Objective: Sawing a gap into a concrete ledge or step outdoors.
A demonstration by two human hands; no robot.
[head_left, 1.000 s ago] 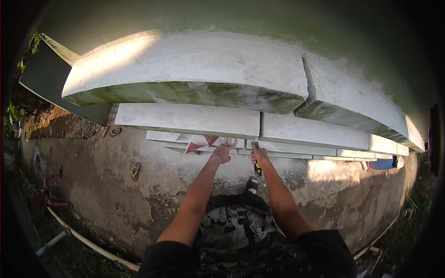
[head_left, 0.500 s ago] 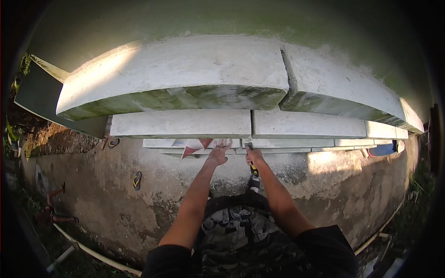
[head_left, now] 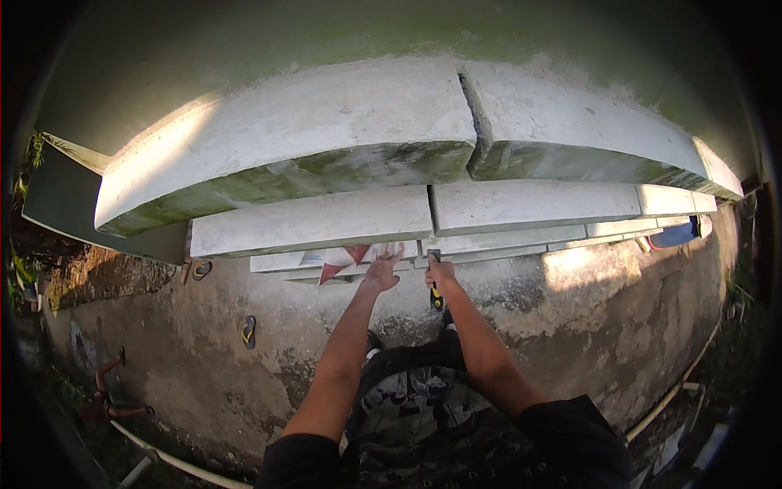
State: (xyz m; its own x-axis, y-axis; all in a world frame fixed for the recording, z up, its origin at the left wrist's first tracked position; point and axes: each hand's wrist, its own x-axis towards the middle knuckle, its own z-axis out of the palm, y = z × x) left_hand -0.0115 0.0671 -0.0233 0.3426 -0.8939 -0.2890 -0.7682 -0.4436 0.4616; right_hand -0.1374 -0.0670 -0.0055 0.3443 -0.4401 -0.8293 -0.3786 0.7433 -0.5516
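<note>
My left hand [head_left: 381, 273] lies with its fingers stretched out on a lower pale concrete slab, beside and partly over a crumpled white-and-red bag or sheet [head_left: 340, 265]. Just to its right, my right hand [head_left: 441, 274] is closed around a tool with a black-and-yellow handle [head_left: 437, 298]. A short greyish part of the tool shows above the fist, close to the slab's edge near a joint; its exact kind is too small to tell. Whitish dust or paint appears on the left fingers.
Long pale concrete ledges [head_left: 309, 216] rise in steps toward a green wall [head_left: 326, 33], the top one split by a gap. Flip-flops [head_left: 248, 332] lie on the stained concrete floor [head_left: 195, 342]. At far left is another person [head_left: 102, 399]; a pale pipe [head_left: 191, 469] edges the ground.
The view has tilted and shifted slightly. My right hand has moved a little left with the tool, whose handle now points straighter down. My left hand stays on the slab.
</note>
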